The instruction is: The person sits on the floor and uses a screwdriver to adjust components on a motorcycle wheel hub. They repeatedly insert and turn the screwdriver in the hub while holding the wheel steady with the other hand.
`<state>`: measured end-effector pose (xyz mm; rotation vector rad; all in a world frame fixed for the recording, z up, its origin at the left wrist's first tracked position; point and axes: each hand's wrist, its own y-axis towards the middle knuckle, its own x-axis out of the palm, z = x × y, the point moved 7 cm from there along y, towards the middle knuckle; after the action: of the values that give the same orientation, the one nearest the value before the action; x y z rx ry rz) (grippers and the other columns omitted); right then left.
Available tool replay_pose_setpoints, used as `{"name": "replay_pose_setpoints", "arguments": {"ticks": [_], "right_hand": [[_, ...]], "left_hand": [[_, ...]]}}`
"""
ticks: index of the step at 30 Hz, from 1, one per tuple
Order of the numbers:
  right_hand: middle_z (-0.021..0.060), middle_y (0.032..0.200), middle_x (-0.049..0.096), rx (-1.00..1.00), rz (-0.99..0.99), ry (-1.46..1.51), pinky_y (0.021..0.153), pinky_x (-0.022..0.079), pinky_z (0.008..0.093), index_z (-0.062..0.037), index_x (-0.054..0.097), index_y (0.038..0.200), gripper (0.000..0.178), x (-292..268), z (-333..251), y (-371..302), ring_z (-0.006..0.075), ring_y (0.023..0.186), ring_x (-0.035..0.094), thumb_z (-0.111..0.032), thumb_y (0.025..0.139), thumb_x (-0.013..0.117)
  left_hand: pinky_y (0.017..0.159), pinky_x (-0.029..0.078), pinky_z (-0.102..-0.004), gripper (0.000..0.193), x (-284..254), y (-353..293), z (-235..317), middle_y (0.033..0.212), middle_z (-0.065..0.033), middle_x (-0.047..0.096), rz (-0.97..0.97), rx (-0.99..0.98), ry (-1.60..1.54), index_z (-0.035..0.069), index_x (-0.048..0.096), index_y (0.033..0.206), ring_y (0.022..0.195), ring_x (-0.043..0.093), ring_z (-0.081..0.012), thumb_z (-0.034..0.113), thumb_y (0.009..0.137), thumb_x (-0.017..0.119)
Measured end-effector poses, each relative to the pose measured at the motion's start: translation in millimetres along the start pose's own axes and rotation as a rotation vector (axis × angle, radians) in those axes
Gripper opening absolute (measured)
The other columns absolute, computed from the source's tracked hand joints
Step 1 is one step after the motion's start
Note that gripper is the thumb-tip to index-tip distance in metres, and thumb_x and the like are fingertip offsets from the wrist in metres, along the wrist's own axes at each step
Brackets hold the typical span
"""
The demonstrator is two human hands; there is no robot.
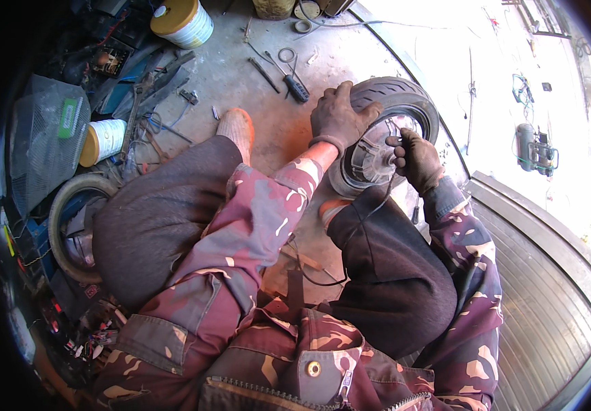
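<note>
A scooter-type wheel with a black tyre (pixel 394 90) and a grey metal hub (pixel 372 152) stands on the floor by my feet. My left hand (pixel 340 118), in a brown work glove, grips the tyre, with the thumb stretched toward the hub. At the hub's centre, by the axle, my gloved right hand (pixel 418 159) is closed with curled fingers. What those fingers pinch is hidden. A thin dark cable (pixel 386 195) hangs down from beside the axle, across my trouser leg.
A screwdriver with a dark handle (pixel 297 89) lies beyond my left hand. White tubs (pixel 184 27), a mesh basket (pixel 47 137) and another wheel (pixel 62 229) crowd the left. A ridged metal panel (pixel 542 288) is at right, with a small machine (pixel 533 149) on the bright ground beyond.
</note>
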<state>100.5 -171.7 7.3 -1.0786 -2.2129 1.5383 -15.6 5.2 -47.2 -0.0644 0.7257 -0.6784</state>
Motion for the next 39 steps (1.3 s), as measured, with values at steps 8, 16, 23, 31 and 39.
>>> {"name": "replay_pose_setpoints", "arguments": {"ticks": [8, 16, 23, 31, 39], "right_hand": [[0.0162, 0.096, 0.076, -0.897, 0.349, -1.309, 0.087, 0.057, 0.0511, -0.0135, 0.078, 0.122, 0.043, 7.8, -53.7, -44.1, 0.0378, 0.094, 0.075, -0.050, 0.100, 0.071], [0.0186, 0.095, 0.076, -0.682, 0.395, -1.515, 0.084, 0.058, 0.0522, -0.0102, 0.078, 0.095, 0.038, 3.0, -56.1, -22.0, 0.0412, 0.091, 0.077, -0.043, 0.106, 0.063], [0.0044, 0.076, 0.066, 0.060, -0.003, 0.091, 0.056, 0.056, 0.0353, -0.0064, 0.070, 0.120, 0.038, -28.3, 6.9, 34.3, 0.0167, 0.058, 0.058, -0.038, 0.117, 0.049], [0.0144, 0.095, 0.078, -0.880, 0.461, -1.346, 0.084, 0.058, 0.0489, -0.0082, 0.079, 0.106, 0.047, -11.5, -59.6, -43.8, 0.0340, 0.092, 0.077, -0.054, 0.096, 0.074], [0.0091, 0.077, 0.073, -0.310, 0.172, -0.675, 0.066, 0.058, 0.0418, -0.0023, 0.077, 0.095, 0.042, -13.5, -23.9, 1.9, 0.0271, 0.070, 0.075, -0.040, 0.107, 0.064]], "left_hand": [[0.109, 0.053, -0.0486, 0.090, -1.6, 0.4, 0.0, 0.139, -0.0236, 0.064, -0.083, -0.068, 0.013, 0.012, 0.058, 0.150, 0.133, 0.062, -0.0403, 0.071, 0.085, 0.079], [0.105, 0.054, -0.0506, 0.086, -2.2, -0.8, 1.8, 0.135, -0.0231, 0.065, -0.032, -0.028, 0.006, 0.014, 0.059, 0.146, 0.128, 0.063, -0.0408, 0.070, 0.084, 0.079], [0.108, 0.053, -0.0483, 0.089, -3.1, 0.4, 2.2, 0.138, -0.0238, 0.065, -0.057, -0.042, 0.014, 0.012, 0.060, 0.149, 0.131, 0.063, -0.0406, 0.071, 0.086, 0.078], [0.102, 0.055, -0.0530, 0.084, 1.0, 0.0, -0.9, 0.133, -0.0239, 0.065, -0.001, -0.017, 0.006, 0.015, 0.059, 0.144, 0.125, 0.064, -0.0436, 0.071, 0.084, 0.079], [0.104, 0.054, -0.0526, 0.086, 2.5, 0.6, -2.5, 0.135, -0.0242, 0.064, -0.017, -0.021, 0.005, 0.015, 0.058, 0.146, 0.127, 0.064, -0.0431, 0.071, 0.085, 0.078]]}}
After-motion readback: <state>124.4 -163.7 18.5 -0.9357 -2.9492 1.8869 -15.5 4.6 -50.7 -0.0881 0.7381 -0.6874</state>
